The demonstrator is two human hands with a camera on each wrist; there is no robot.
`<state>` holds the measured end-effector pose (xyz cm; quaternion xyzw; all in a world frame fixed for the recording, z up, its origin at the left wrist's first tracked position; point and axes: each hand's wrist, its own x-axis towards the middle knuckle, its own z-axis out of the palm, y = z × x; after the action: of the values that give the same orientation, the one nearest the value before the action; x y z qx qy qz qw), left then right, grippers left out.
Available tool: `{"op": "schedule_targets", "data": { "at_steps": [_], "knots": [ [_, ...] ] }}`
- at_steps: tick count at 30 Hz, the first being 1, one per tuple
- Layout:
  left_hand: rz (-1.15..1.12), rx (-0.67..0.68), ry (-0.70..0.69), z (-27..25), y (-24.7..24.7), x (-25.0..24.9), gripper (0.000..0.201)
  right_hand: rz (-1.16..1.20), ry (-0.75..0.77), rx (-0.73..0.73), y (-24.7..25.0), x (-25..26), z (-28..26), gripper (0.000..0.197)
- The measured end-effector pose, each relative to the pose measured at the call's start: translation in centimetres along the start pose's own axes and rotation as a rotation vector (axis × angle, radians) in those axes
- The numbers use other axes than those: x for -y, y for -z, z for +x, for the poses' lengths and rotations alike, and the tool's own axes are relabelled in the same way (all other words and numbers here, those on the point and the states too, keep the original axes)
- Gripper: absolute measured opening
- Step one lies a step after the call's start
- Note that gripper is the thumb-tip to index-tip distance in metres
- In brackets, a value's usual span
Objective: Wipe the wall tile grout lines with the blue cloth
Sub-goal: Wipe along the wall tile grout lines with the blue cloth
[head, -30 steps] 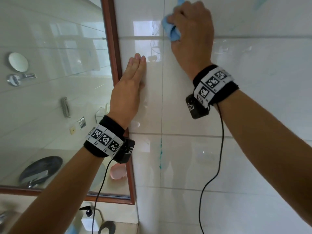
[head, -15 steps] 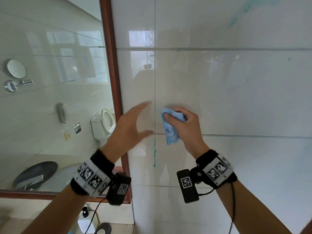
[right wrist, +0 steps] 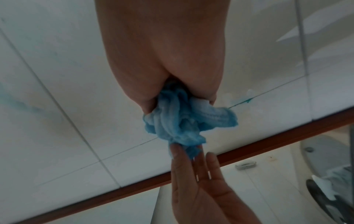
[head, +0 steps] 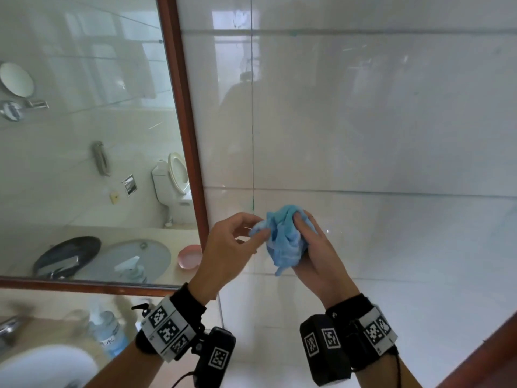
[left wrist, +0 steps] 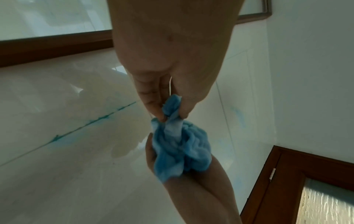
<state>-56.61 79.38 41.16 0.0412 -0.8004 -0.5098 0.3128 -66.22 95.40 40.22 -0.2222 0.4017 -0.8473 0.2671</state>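
White wall tiles (head: 363, 121); teal-stained vertical grout line (head: 252, 203). Right hand (head: 310, 245) clutches blue cloth (head: 284, 242) off the wall; left hand (head: 229, 247) pinches its corner. Step: regrouping cloth. Next: press onto stain.

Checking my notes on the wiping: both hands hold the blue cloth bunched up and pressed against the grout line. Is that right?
Not quite. Both hands, left and right, do hold the bunched cloth, but it is off the wall, not pressed on the grout line. The left wrist view shows it held clear of the tile.
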Motion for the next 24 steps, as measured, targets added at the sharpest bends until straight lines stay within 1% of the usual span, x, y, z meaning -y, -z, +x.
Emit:
{"op": "schedule_targets", "data": {
  "at_steps": [1,2,5,8,10,13,15,17,19,21,24],
  "knots": [
    [0.008,0.006,-0.009,0.0,0.2,0.0,0.018,-0.002,-0.004,-0.010,0.2,-0.4,-0.3,0.043],
    [0.013,0.005,-0.012,0.1,0.4,-0.1,0.015,-0.016,-0.010,-0.034,0.3,-0.7,-0.5,0.041],
    [0.038,-0.022,-0.016,0.5,1.1,-0.6,0.013,0.001,-0.030,-0.065,0.7,-1.6,-1.1,0.031],
    [0.064,-0.068,-0.028,1.0,1.8,-1.0,0.011,0.002,-0.013,-0.062,1.4,-1.5,-1.3,0.034],
    [0.060,-0.119,-0.025,1.2,2.2,-1.1,0.012,-0.011,0.006,-0.057,1.7,-1.1,-1.5,0.035],
    [-0.005,-0.231,-0.029,1.3,3.0,-1.6,0.012,-0.064,0.012,-0.092,2.2,-0.9,-1.7,0.020],
    [-0.009,-0.272,-0.060,1.4,3.4,-2.2,0.011,-0.179,0.056,-0.149,2.7,-1.4,-1.7,0.012],
    [0.026,-0.265,-0.084,1.7,3.5,-2.8,0.008,-0.369,0.135,-0.215,2.7,-2.0,-1.8,0.005],
    [0.091,-0.243,-0.094,1.9,3.5,-3.1,0.006,-0.562,0.219,-0.256,2.6,-2.3,-1.8,0.008],
    [0.150,-0.244,-0.114,2.1,3.7,-3.3,0.004,-0.731,0.298,-0.258,2.4,-2.0,-1.8,0.011],
    [0.220,-0.304,-0.153,2.4,5.0,-3.0,0.007,-0.990,0.362,-0.278,3.1,-1.1,-1.7,0.014]
  ]
}}
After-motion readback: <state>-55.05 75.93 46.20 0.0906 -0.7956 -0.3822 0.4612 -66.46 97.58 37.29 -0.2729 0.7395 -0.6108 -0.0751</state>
